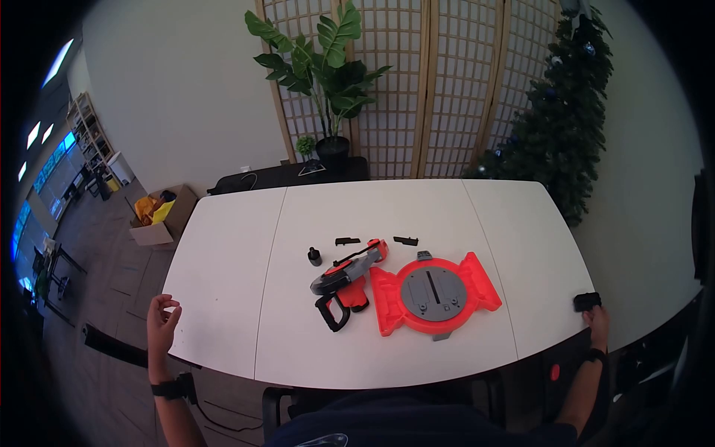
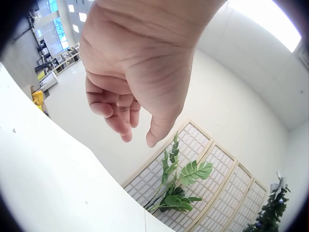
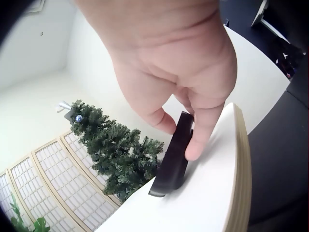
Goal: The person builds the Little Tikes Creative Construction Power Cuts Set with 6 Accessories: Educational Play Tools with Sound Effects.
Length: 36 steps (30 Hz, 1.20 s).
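My right hand is at the right edge of the white table. It pinches a flat black block between thumb and fingers, the block's lower end close over the tabletop. At the left edge my left hand is raised, its fingers loosely bent around nothing. Mid-table lies a red toy saw base with a round grey turntable. Beside it to the left rests a grey and red saw head with a black loop handle.
Behind the saw head lie two small black pieces, one left and one right. A small black bottle-shaped part stands left of them. Past the table are a cardboard box, a potted plant and a Christmas tree.
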Tool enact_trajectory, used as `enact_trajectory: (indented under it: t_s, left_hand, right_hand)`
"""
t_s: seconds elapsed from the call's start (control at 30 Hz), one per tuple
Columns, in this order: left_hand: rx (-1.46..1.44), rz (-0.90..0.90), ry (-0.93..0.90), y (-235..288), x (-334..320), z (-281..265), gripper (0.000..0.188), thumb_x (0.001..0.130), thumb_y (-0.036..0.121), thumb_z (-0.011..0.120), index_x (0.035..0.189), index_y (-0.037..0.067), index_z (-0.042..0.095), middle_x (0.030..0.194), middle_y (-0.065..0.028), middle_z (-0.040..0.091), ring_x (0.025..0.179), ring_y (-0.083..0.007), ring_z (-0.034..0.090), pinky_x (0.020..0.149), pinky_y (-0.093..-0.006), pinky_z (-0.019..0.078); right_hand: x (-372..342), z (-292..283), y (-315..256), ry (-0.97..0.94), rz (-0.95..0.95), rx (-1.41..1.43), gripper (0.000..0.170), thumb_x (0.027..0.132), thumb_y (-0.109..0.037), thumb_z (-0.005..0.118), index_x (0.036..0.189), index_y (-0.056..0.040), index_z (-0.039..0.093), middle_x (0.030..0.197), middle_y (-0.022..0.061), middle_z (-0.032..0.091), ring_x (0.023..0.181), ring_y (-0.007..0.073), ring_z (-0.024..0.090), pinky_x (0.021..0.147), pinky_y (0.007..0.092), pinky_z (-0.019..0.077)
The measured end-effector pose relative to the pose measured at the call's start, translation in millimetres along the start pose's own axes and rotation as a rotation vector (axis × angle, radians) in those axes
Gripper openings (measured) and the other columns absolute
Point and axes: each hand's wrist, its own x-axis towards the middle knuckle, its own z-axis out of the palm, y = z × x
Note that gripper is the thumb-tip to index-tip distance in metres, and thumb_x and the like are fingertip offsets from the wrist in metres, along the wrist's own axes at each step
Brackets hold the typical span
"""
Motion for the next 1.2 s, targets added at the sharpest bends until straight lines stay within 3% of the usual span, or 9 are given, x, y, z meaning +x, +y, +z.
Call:
enact_trajectory:
  t_s: [0.23,0.3,0.43,0.53,0.6,0.73,0.9,1.1,1.2]
  left_hand:
    - [-0.022,0.001,0.012,4,-1,2,0.030,0.092,0.004,0.067,0.118,0.003,0.053,0.098,-0.0023,0.062,0.070,-0.0033,0.047,0.061,-0.0182,0.0396]
    - [-0.024,0.009,0.038,6,0,3,0.029,0.092,0.005,0.067,0.117,0.002,0.053,0.096,-0.0016,0.061,0.069,-0.0025,0.046,0.059,-0.0177,0.0378]
    - [-0.018,0.034,0.048,0,2,1,0.029,0.092,0.005,0.067,0.117,0.002,0.053,0.094,-0.0008,0.060,0.068,-0.0019,0.045,0.059,-0.0174,0.0367]
    - [-0.017,0.048,0.050,-1,1,2,0.028,0.092,0.006,0.067,0.116,0.002,0.053,0.093,0.0000,0.060,0.067,-0.0016,0.045,0.058,-0.0175,0.0361]
    - [-0.001,0.060,0.072,0,-1,3,0.027,0.092,0.006,0.067,0.116,0.003,0.054,0.091,0.0006,0.060,0.067,-0.0015,0.044,0.058,-0.0175,0.0359]
    - [-0.008,0.059,0.065,0,0,6,0.027,0.092,0.006,0.067,0.115,0.003,0.054,0.091,0.0007,0.059,0.067,-0.0014,0.044,0.058,-0.0173,0.0353]
    - [-0.030,0.086,0.023,14,8,20,0.028,0.091,0.006,0.068,0.115,0.002,0.055,0.092,0.0005,0.059,0.066,-0.0013,0.043,0.057,-0.0173,0.0348]
    - [-0.042,0.107,-0.073,55,17,57,0.027,0.090,0.005,0.069,0.114,0.003,0.056,0.094,-0.0006,0.060,0.066,-0.0013,0.044,0.057,-0.0169,0.0352]
    - [-0.018,0.110,-0.132,72,22,73,0.029,0.088,0.006,0.070,0.114,0.003,0.057,0.095,-0.0008,0.061,0.068,-0.0024,0.046,0.059,-0.0177,0.0372]
  right_hand:
    - [24,3,17,0.220,0.023,-0.064,0.046,0.094,-0.012,0.058,0.136,-0.0029,0.043,0.094,0.0098,0.062,0.079,0.0188,0.066,0.068,0.0304,0.0597]
    - [25,4,15,0.205,0.015,-0.059,0.063,0.088,-0.007,0.063,0.145,-0.0051,0.035,0.091,0.0124,0.063,0.077,0.0206,0.067,0.061,0.0324,0.0591]
    - [-4,17,-11,0.180,0.059,-0.087,0.063,0.089,-0.008,0.064,0.144,-0.0060,0.035,0.095,0.0147,0.063,0.076,0.0207,0.067,0.057,0.0307,0.0576]
    - [13,4,5,0.179,0.113,-0.139,0.058,0.088,-0.011,0.067,0.140,-0.0021,0.042,0.102,0.0178,0.063,0.087,0.0237,0.068,0.067,0.0341,0.0573]
    - [60,-21,50,0.320,-0.181,-0.503,0.051,0.088,-0.017,0.072,0.131,0.0022,0.051,0.104,0.0174,0.062,0.101,0.0256,0.065,0.084,0.0360,0.0524]
    - [38,3,17,0.376,-0.373,-0.590,0.049,0.088,-0.024,0.075,0.123,0.0049,0.057,0.105,0.0150,0.060,0.105,0.0237,0.059,0.093,0.0357,0.0455]
    - [-2,78,-47,0.154,-0.667,-0.492,0.036,0.090,-0.015,0.073,0.121,-0.0028,0.060,0.105,0.0063,0.057,0.090,0.0172,0.051,0.079,0.0314,0.0458]
    - [-93,170,-154,-0.278,-0.631,-0.402,0.027,0.088,-0.007,0.072,0.112,-0.0048,0.061,0.104,0.0010,0.056,0.072,0.0026,0.043,0.059,0.0193,0.0346]
    - [-132,207,-196,-0.442,-0.619,-0.439,0.023,0.088,-0.007,0.072,0.108,-0.0045,0.061,0.104,0.0004,0.056,0.063,0.0024,0.039,0.056,0.0195,0.0346]
